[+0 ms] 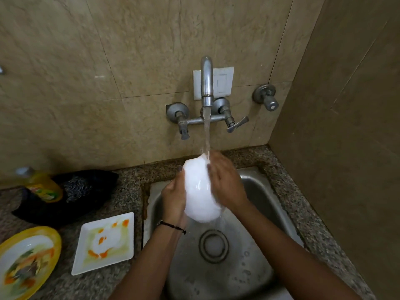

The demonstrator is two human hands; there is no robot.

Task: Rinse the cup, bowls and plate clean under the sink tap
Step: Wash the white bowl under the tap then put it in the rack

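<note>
Both hands, left hand and right hand, are gripping the white round ceramic bowl under the chrome tap stream. Next, likely the stained square white plate, at 8 o'clock on the surface.

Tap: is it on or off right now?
On: water streams from the tap onto the white bowl, which the left hand and right hand hold over the sink.

The yellow-rimmed plate is cut by the left edge; the white bowl is blurred.
</note>
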